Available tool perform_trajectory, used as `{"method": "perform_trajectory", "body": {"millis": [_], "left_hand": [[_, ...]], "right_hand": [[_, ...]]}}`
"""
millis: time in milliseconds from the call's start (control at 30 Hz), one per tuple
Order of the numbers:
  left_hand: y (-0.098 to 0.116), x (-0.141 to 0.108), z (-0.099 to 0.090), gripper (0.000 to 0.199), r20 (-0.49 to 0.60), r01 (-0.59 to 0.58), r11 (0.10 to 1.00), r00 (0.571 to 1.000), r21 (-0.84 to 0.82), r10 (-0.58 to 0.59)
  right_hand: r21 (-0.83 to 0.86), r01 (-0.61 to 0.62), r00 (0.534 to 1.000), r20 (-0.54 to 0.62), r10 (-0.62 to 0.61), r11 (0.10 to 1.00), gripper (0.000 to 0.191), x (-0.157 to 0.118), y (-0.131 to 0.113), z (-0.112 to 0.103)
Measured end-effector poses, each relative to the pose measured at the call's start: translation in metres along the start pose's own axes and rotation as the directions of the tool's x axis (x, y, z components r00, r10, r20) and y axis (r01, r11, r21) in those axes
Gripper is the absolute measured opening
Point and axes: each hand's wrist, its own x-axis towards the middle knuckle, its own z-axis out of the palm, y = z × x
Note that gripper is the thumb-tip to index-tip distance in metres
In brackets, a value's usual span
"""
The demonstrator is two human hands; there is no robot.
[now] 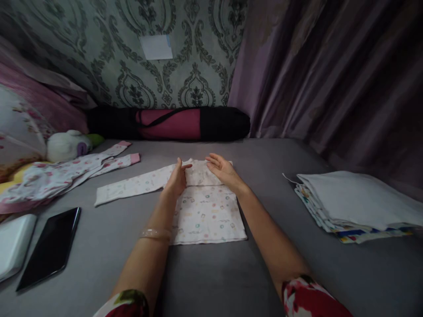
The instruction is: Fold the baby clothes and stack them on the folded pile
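A small white long-sleeved shirt [208, 215] with a tiny coloured print lies flat on the grey sheet in front of me. One sleeve stretches out to the left, while the other is folded across the upper part of the body. My left hand [178, 179] is at the base of the outstretched sleeve, thumb up and fingers apart. Over the right shoulder of the shirt rests my right hand [223, 169], its fingers extended towards the collar. Neither hand grips the cloth visibly.
Left of the shirt lie printed baby clothes [66, 174], a plush toy [68, 146], a black phone [51, 246] and a white box [15, 244]. A stack of folded cloths [357, 200] sits at the right. Along the wall lies a black and pink bag [168, 124].
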Motion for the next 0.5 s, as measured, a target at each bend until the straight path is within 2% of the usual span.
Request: {"method": "perform_trajectory", "body": {"millis": [100, 200, 333, 400, 500], "left_hand": [[0.000, 0.000, -0.003, 0.063, -0.056, 0.005, 0.993, 0.998, 0.116, 0.002], [-0.005, 0.001, -0.003, 0.050, -0.132, -0.046, 0.962, 0.988, 0.269, 0.084], [-0.010, 0.004, -0.002, 0.059, -0.127, -0.109, 0.928, 0.978, 0.357, 0.164], [-0.010, 0.007, -0.003, 0.059, -0.088, -0.225, 0.908, 0.958, 0.354, 0.272], [-0.010, 0.015, -0.009, 0.061, -0.043, -0.439, 0.828, 0.875, 0.350, 0.482]], "right_hand": [[-0.031, -0.052, 0.989, -0.139, 0.047, 0.998, 0.026, 0.003, -0.003, -0.015], [0.008, -0.065, 0.947, -0.314, 0.064, 0.998, 0.018, 0.010, -0.005, -0.039], [0.054, -0.053, 0.886, -0.458, 0.072, 0.997, 0.017, 0.015, -0.003, -0.064], [0.064, -0.057, 0.866, -0.494, 0.082, 0.996, 0.013, 0.016, 0.000, -0.070], [0.027, -0.066, 0.839, -0.540, 0.070, 0.997, 0.008, 0.018, 0.010, -0.076]]}}
